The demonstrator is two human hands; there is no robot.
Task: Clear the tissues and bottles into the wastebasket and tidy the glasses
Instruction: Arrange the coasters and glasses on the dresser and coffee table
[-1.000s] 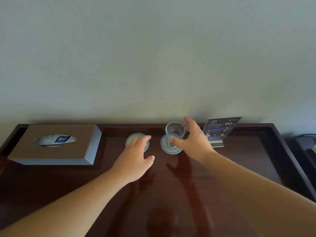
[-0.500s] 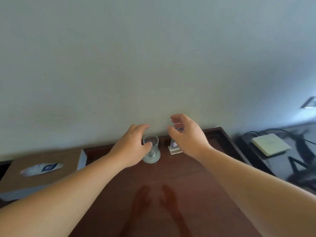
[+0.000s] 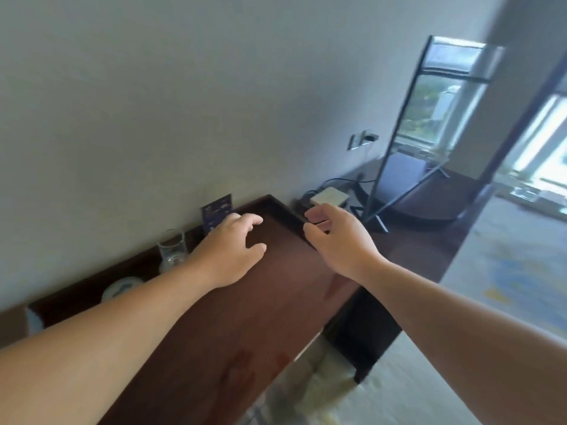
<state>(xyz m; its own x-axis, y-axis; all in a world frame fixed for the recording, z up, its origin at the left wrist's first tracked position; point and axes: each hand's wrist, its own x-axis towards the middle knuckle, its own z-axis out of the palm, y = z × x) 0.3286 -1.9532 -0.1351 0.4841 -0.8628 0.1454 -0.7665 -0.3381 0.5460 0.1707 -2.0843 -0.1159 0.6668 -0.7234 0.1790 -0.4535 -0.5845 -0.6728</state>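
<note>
Dark wood desk [image 3: 245,317] runs along a pale wall, tilted hard in my view, with a TV [image 3: 441,133] on its stand off to the right and a window beyond it. Both hands are up over the desk and both are empty. My left hand [image 3: 227,250] hovers palm-down near the back edge, fingers loosely spread and curled, touching nothing I can make out. My right hand [image 3: 340,237] is out past the desk's right corner, thumb and forefinger drawn close but with nothing between them.

One glass [image 3: 172,250] stands upright on its coaster by the wall, just left of my left hand and apart from it; I judge it parked there on purpose, out of the way. A second coaster [image 3: 122,288] sits further left with no glass on it, so I read the tidying as only half done. A small blue card [image 3: 216,214] stands against the wall behind my left fingers. At the far left edge a box corner [image 3: 15,323] peeks in, cut off.

No bottles, loose tissues or wastebasket in sight. With the arms reaching right, my guess is I'm hunting for the other glass over there.
</note>
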